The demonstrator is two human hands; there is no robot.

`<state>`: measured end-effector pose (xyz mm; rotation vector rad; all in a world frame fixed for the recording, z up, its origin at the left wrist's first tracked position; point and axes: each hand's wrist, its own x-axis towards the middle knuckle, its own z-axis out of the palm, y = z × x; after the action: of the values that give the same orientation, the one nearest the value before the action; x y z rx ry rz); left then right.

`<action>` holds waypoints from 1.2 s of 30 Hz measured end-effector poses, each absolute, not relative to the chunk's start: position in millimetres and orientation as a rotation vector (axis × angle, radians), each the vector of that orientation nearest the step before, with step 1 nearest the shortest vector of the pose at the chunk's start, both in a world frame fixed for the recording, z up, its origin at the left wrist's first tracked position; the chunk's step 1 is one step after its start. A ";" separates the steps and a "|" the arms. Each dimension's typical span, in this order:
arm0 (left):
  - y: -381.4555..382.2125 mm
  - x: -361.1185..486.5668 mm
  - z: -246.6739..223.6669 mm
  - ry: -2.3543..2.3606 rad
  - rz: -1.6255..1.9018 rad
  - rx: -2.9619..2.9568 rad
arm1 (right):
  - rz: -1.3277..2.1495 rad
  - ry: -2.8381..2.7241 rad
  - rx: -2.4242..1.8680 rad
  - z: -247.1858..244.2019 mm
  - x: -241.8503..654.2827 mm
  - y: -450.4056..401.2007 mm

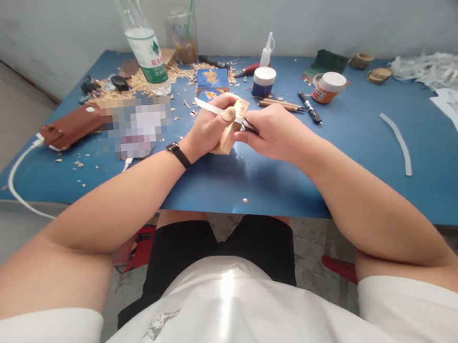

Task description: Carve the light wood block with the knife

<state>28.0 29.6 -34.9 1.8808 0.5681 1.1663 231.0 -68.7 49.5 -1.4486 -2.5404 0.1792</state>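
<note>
White tee (232, 319), black shorts (219, 251), black wristwatch (179, 155)

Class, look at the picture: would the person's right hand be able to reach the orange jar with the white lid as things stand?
Probably yes. The orange jar stands just beyond the right hand with bare blue table between them. But that hand is closed on a knife against the wood block, so it is not free.

A hobby workshop: wood shavings (143, 83) and paint jars (263, 81) on a blue table (354, 146).
</note>
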 end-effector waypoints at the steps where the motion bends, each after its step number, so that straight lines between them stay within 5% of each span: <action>1: 29.5 27.7 -34.8 0.580 1.171 1.897 | 0.180 -2.522 -1.451 47.6 231.3 -67.3; 20: 30.7 32.9 -47.3 0.741 1.388 1.712 | -0.111 -2.258 -1.710 20.9 232.3 -57.2; 36: 16.5 29.1 -38.0 0.502 1.275 1.914 | 0.091 -2.421 -1.498 40.5 236.1 -67.4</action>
<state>29.1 16.5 -38.0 1.9140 0.5015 1.2755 236.1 -67.4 40.5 -1.4979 -2.4214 0.0905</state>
